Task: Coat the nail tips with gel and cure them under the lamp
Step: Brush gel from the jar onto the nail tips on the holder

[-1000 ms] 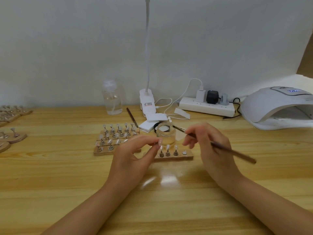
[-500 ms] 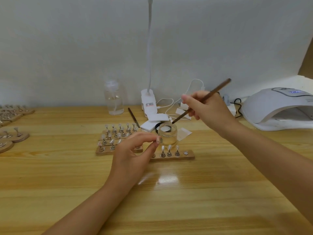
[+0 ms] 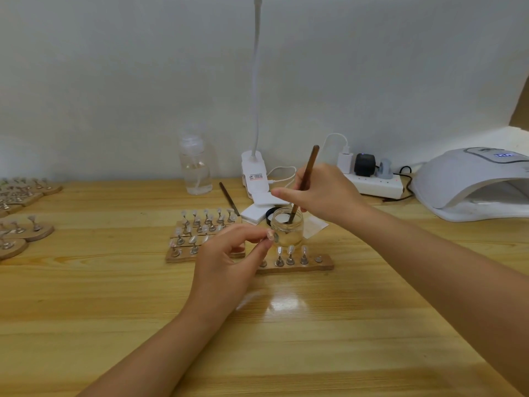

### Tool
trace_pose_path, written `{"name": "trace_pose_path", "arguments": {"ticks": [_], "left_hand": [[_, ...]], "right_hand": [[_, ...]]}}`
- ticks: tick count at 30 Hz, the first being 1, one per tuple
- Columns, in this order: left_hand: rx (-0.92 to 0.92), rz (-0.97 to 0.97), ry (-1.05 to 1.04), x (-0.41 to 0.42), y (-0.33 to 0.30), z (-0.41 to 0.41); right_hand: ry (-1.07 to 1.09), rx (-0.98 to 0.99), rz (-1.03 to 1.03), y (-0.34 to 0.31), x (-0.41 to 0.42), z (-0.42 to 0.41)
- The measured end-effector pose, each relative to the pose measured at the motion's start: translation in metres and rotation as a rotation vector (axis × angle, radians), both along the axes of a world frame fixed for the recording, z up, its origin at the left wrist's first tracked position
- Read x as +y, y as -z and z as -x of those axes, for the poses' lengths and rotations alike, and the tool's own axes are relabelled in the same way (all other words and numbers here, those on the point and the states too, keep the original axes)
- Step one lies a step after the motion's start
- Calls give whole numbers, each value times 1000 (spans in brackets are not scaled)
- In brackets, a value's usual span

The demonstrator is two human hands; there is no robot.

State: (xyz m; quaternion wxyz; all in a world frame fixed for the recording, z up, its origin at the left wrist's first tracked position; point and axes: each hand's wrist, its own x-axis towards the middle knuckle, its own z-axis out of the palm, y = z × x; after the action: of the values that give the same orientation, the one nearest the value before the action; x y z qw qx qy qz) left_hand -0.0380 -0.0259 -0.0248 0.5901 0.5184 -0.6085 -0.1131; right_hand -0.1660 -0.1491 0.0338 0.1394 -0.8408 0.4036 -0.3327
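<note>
Two bare forearms reach in from the bottom edge over a glossy, grained wooden counter [image 3: 114, 296]. Nearest, the left hand [image 3: 226, 265] has its thumb and forefinger curled together, pinching a small pale nail tip [image 3: 270, 234] on a metal stand; the tip faces up toward the camera, and the rest of the stand is hidden by the fingers [image 3: 257, 250].

Just beyond lies a long flat wooden holder [image 3: 297, 265], its long axis running left to right, carrying three upright metal stands with clear tips and one bare round magnet at its right end; its left end is covered by the left hand. To the left sit further wooden holders [image 3: 183, 247] crowded with tipped stands.

Behind the near holder stands a small round clear gel jar [image 3: 287, 227], open-topped. The right hand [image 3: 323, 196] grips a slim brown wooden brush [image 3: 307, 173], fingers curled round the shaft; the brush stands nearly upright, handle end tilted up and right, bristle end down inside the jar, where the bristles are hard to make out.

Farther back are white foam pads [image 3: 257, 210], a second brush [image 3: 229, 197], a clear plastic bottle [image 3: 196, 173], a white clip lamp [image 3: 254, 173] whose head is cut off at the top, and a white power strip [image 3: 378, 184]. At far right the smooth white domed curing lamp [image 3: 472, 181] is cut off by the frame edge.
</note>
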Motion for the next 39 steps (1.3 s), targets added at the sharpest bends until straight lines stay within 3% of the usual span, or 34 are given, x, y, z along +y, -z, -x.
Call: {"name": "trace_pose_path", "arguments": {"ticks": [7, 16, 29, 35, 39], "left_hand": [[15, -13, -3, 1, -1, 0], [17, -25, 7, 1, -1, 1], [32, -60, 7, 1, -2, 1], [18, -68, 0, 0, -1, -1], [32, -70, 8, -1, 0, -1]], "right_hand": [[16, 46, -37, 3, -1, -4], [89, -274, -127, -6, -6, 21], [125, -414, -122, -9, 1, 42], [1, -696, -127, 2, 34, 39], [-79, -780, -68, 29, 62, 32]]}}
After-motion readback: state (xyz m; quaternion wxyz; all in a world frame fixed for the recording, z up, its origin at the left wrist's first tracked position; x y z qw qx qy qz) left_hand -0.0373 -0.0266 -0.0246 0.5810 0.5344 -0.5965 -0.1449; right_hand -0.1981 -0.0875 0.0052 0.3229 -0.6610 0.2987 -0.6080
